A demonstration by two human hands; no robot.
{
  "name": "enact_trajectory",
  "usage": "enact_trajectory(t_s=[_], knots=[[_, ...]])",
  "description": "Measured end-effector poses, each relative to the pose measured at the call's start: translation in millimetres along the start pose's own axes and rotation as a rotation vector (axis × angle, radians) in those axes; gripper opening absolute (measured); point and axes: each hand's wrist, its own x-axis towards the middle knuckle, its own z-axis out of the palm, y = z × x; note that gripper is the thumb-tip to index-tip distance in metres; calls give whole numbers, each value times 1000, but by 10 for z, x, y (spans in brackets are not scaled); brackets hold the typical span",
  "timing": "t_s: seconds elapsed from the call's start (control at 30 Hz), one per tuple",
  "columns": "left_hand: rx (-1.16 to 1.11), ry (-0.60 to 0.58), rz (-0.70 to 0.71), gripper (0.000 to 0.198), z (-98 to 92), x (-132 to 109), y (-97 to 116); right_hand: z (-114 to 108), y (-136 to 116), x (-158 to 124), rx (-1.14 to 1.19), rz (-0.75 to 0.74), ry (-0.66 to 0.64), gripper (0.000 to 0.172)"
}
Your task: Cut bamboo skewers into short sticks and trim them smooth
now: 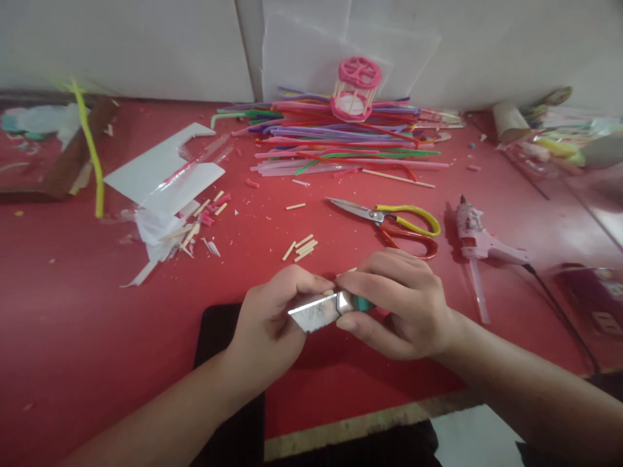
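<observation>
My right hand (403, 301) is closed around the green handle of a craft knife (314, 312), its broad metal blade pointing left. My left hand (272, 318) is closed beside the blade, fingertips meeting those of the right. Between the fingertips a pale bit of thin wooden stick (329, 292) shows; most of it is hidden. Just beyond the hands lie several short cut wooden sticks (305, 248). Scissors (379, 217) with one yellow and one red handle loop rest behind my right hand.
A pink glue gun (479, 240) with a cord lies at right. Behind are many coloured pipe cleaners (341, 139) and a small pink cage-like craft (359, 87). White card (160, 172) and scraps (160, 237) are left. A dark flat object (214, 334) lies under my left arm.
</observation>
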Motion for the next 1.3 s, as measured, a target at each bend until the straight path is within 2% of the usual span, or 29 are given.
enact_trajectory(t_s=[0.33, 0.67, 0.87, 1.3], knots=[[-6, 2, -3, 31, -2, 25, 39, -13, 2, 13, 2, 24, -30, 24], [-48, 3, -19, 30, -5, 10, 27, -1, -1, 0, 10, -4, 2, 22], [30, 20, -13, 29, 3, -21, -9, -14, -5, 13, -33, 10, 11, 24], [35, 18, 5, 30, 10, -18, 4, -22, 1, 7, -45, 1, 7, 23]])
